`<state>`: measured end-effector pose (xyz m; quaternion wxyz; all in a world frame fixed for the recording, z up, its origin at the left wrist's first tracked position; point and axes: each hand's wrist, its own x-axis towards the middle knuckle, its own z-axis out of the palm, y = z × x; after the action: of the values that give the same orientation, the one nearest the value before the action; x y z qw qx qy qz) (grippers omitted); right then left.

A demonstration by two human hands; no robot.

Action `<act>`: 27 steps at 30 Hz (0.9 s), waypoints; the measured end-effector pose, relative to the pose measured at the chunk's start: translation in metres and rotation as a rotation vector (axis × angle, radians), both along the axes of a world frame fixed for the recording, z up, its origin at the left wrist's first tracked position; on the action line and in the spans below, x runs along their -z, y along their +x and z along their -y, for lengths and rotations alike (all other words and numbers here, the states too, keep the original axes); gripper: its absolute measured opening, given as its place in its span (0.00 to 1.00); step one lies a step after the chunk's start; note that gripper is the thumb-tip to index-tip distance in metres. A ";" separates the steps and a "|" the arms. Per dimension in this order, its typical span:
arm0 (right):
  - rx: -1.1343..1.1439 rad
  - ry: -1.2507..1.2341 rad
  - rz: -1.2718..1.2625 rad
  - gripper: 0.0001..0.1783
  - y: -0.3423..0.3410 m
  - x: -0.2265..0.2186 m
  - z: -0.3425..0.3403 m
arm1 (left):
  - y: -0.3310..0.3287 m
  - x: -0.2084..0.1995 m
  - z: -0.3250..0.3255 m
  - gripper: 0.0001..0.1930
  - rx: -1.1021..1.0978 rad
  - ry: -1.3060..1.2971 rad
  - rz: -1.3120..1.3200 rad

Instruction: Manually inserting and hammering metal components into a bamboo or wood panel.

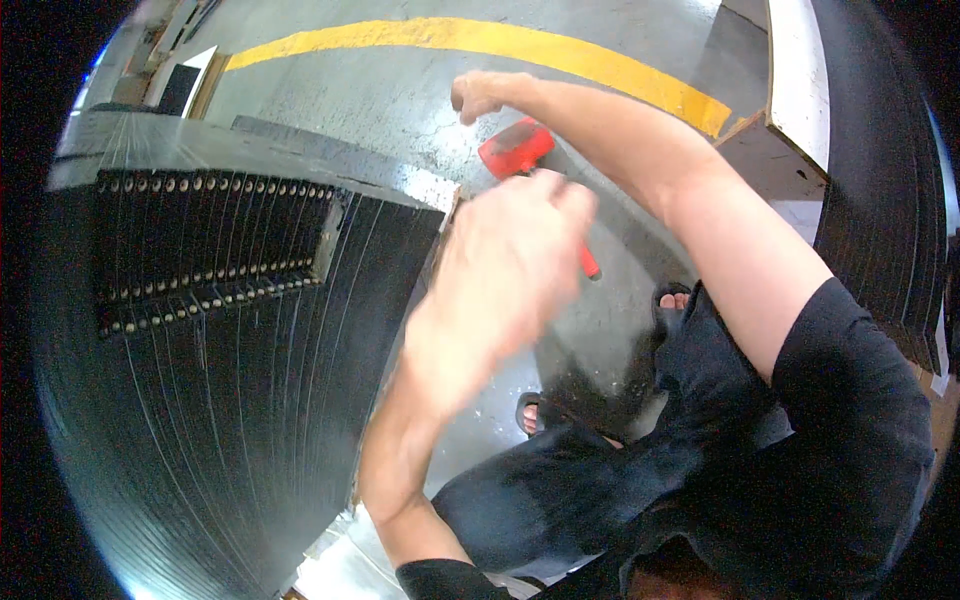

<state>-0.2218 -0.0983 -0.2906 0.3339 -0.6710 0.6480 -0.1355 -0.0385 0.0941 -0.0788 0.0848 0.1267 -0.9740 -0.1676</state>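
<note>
My left hand is in the middle, beside the near edge of a stack of dark panels. Motion smears its fingers, so whether it grips anything is not visible. Farther out, my right hand is raised with its fingers curled in; anything inside them is hidden. A red tool, shaped like a mallet, shows behind my left hand, which covers its middle. Its red-tipped handle end sticks out past my left hand. Glossy streaks, like clear film, run over the stack's far end.
A yellow line curves across the grey floor. At the right, a light-edged board stands near another dark stack. White-edged boards lean at the far left. My sandalled feet are on the floor between the stacks.
</note>
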 end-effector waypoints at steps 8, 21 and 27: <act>-0.298 0.395 -0.217 0.26 0.052 -0.011 -0.010 | 0.008 -0.048 -0.035 0.11 0.315 -0.159 -0.702; -0.377 0.185 -0.394 0.57 -0.005 0.073 -0.050 | -0.024 -0.015 -0.067 0.10 -0.039 -0.054 -0.631; -0.523 0.094 -0.460 0.53 0.017 0.073 -0.045 | 0.040 -0.031 -0.027 0.08 -0.099 -0.405 -0.866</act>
<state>-0.2044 -0.0534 -0.3635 0.2332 -0.8111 0.5179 0.1393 0.0014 0.1211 -0.0477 0.5134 0.0726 -0.8550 -0.0077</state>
